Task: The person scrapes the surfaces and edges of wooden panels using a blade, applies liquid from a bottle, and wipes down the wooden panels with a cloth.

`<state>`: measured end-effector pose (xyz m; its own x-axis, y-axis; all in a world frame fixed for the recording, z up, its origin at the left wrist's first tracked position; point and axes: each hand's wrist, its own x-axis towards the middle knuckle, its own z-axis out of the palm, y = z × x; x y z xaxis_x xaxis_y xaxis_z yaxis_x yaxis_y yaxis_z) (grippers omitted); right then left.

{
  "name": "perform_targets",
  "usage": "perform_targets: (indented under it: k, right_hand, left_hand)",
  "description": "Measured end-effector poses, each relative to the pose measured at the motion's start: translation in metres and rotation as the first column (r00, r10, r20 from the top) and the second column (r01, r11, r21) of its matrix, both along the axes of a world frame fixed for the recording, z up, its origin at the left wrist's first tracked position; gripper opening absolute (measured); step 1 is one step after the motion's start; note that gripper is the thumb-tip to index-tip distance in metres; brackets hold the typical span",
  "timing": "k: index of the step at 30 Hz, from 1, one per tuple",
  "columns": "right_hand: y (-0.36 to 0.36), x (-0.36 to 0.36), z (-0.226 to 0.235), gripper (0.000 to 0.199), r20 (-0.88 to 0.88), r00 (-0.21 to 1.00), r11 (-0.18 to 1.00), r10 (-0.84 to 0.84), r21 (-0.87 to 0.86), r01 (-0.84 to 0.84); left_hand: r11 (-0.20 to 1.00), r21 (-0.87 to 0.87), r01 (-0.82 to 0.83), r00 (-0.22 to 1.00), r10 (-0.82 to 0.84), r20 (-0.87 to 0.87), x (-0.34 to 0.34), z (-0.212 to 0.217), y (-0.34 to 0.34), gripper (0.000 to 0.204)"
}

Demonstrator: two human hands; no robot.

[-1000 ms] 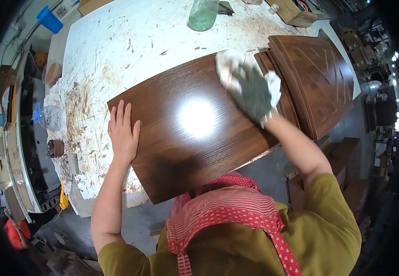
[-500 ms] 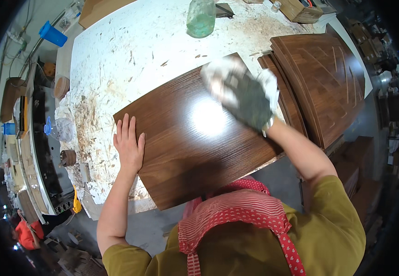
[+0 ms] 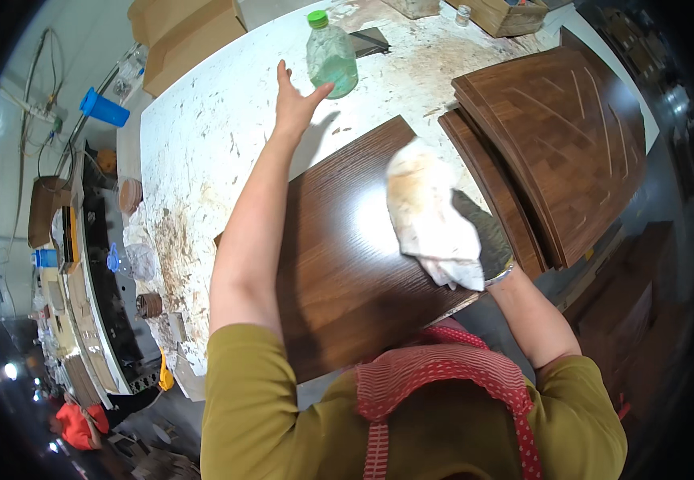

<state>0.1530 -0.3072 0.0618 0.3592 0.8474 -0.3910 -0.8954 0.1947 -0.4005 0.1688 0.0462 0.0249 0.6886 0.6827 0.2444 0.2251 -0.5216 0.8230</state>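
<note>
A dark brown wood-grain panel (image 3: 339, 280) lies on the white, stained table in front of me. My left hand (image 3: 295, 104) is bare and stretched over the far part of the table, thumb and fingers spread. Just beyond it stands a clear plastic bottle (image 3: 332, 60) with a green cap and pale green liquid; the thumb overlaps its lower edge, and I cannot tell whether they touch. My right hand (image 3: 481, 232), in a dark glove, grips a stained white cloth (image 3: 431, 212) over the panel's right side. The cloth hides most of its fingers.
Stacked brown panels (image 3: 551, 136) with curved edges stand at the right of the table (image 3: 195, 136). Behind the bottle lie a dark flat piece (image 3: 371, 40) and a cardboard box (image 3: 507, 16). An open carton (image 3: 187, 40) and a blue cup (image 3: 104, 108) are at the far left. A person in red (image 3: 81, 424) is at lower left.
My left hand has left the panel's left edge and moved out to the bottle. The right hand has drawn back toward me with the cloth, which now hangs spread out.
</note>
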Motion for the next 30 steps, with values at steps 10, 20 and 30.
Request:
perform_targets:
  k: [10,20,30]
  right_hand:
    - [-0.021,0.007,-0.02,0.048,-0.143,0.983,0.979,-0.117,0.152,0.139]
    - [-0.015,-0.007,-0.007,0.063,-0.008,1.0,0.977,-0.014,0.21,0.016]
    - [-0.018,-0.013,-0.011,0.063,0.016,1.0,0.985,-0.002,0.171,-0.001]
  left_hand:
    - [0.973,0.219,0.066,0.997,-0.072,0.018,0.007,0.019,-0.018,0.049]
    - [0.502,0.558,0.661,0.733,-0.272,-0.624,-0.147,0.094,-0.153,0.056]
    - [0.308,0.682,0.663,0.743,-0.167,-0.648,-0.163,0.135,-0.168,0.043]
